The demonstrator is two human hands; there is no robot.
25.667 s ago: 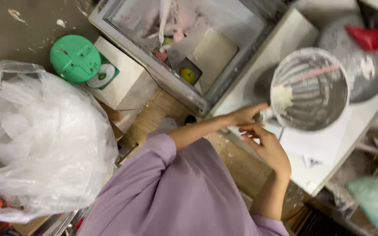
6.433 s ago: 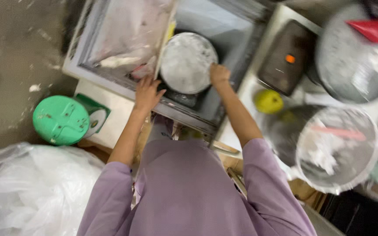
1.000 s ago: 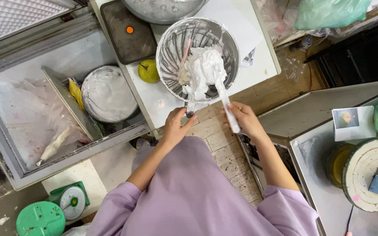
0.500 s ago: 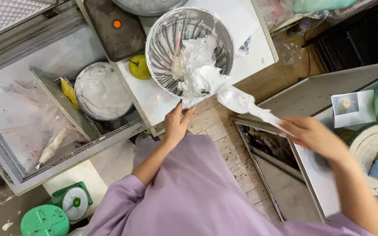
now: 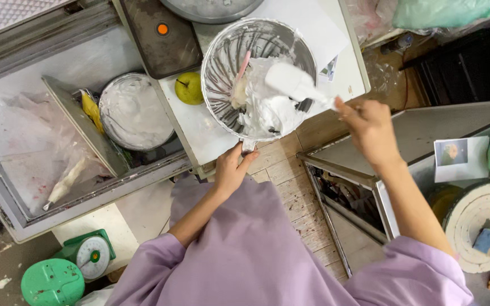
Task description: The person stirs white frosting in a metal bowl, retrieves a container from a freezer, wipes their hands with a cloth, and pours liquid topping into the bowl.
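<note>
A metal mixing bowl (image 5: 222,62) with white cream stands on the white counter (image 5: 336,34). My left hand (image 5: 232,167) grips the bowl's near rim at a small handle. My right hand (image 5: 370,126) holds a white spatula (image 5: 293,84), cream-coated, its blade above the cream inside the bowl. A second pink-handled spatula (image 5: 240,69) leans inside the bowl. My purple sleeves fill the lower part of the view.
An open chest freezer (image 5: 24,136) at the left holds a cream-filled round pan (image 5: 134,113) and plastic bags. A green pear (image 5: 189,88) and a dark tray (image 5: 163,37) sit by the bowl. A kitchen scale (image 5: 89,255) stands lower left; a cake turntable (image 5: 483,221) at right.
My right hand has come back from the right toward the bowl, bringing the spatula over the cream. My left hand stays on the bowl's rim.
</note>
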